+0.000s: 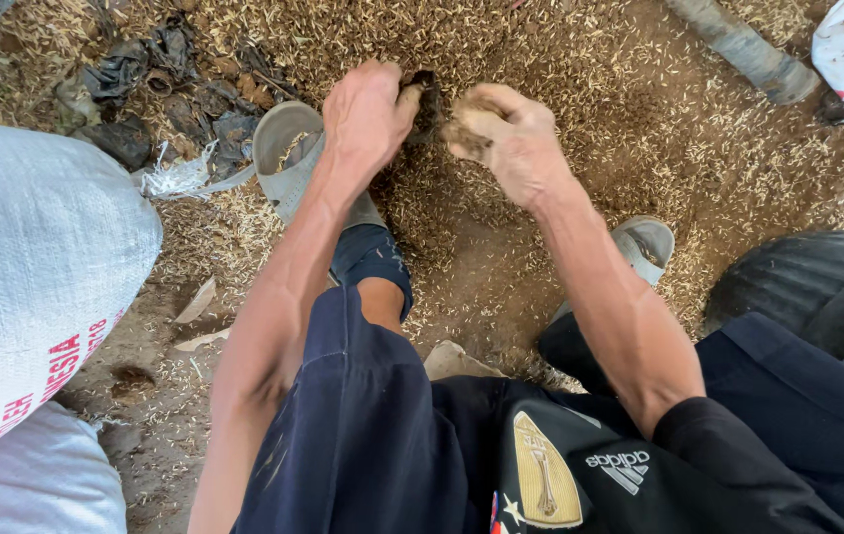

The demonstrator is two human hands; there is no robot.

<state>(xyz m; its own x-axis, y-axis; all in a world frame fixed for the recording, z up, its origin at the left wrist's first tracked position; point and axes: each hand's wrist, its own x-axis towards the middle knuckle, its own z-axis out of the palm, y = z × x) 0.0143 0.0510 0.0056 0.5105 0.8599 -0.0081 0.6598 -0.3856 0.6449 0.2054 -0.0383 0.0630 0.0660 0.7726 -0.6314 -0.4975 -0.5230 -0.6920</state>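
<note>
My left hand (367, 109) is closed around a small dark pouch (428, 97) held just above the ground. My right hand (506, 138) is cupped next to it, fingers curled around a clump of brown soil mixed with husks (463, 133). Both hands are dusty and almost touch each other. They hover over a spread of rice husks and soil (501, 59) on the ground between my feet.
A grey boot (288, 148) stands under my left forearm, and another grey boot (645, 243) sits at the right. A full white woven sack (26, 267) lies at the left. Dark crumpled plastic scraps (160, 89) lie beyond it. A black rubber tub (807, 282) stands at the right.
</note>
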